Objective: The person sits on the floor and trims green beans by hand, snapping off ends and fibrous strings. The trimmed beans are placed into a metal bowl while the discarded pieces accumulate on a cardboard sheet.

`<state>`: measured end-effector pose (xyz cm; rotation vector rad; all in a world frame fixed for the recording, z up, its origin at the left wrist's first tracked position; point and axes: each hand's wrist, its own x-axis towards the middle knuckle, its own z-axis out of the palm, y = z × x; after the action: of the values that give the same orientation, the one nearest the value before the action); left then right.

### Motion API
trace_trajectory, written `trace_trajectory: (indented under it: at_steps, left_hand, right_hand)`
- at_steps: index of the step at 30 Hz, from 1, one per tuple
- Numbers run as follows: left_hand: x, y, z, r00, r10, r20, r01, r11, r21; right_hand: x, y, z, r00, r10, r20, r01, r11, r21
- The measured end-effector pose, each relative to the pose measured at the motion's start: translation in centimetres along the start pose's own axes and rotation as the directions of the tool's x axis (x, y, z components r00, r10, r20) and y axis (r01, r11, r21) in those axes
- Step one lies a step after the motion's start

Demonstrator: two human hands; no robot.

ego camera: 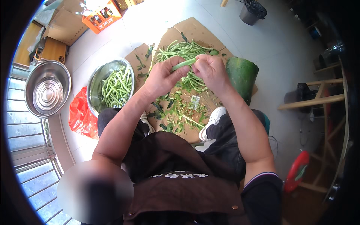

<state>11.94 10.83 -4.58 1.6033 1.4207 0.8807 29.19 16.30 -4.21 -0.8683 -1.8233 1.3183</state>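
Note:
Green beans in my left hand lie between thumb and fingers, their ends pointing up to the right. My right hand pinches the tip of the held green beans with bent fingers. Behind and below both hands, a pile of long green beans is spread on flattened cardboard. Trimmed ends and leaf scraps are scattered on the cardboard nearer my feet. To the left, a steel basin holds shorter pieces of green bean.
A large cut winter melon stands at the right. Farther left are a red plastic bag and another steel basin. An orange bottle crate, a lined bin and a wooden stool are around. My shoes touch the cardboard's edges.

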Motion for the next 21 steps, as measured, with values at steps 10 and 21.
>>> trace_trajectory:
  at_steps: [10,21]
  left_hand:
    - [-0.2,0.7,0.8,0.974,-0.187,-0.124,0.119,0.898,-0.424]
    - [-1.0,1.0,-0.9,0.999,0.041,-0.001,-0.041,0.999,0.010]
  right_hand:
    - [0.6,-1.1,1.0,0.999,0.029,-0.039,-0.039,0.956,-0.292]
    - [-0.5,-0.9,-0.8,0.835,0.263,0.483,-0.482,0.773,0.413]
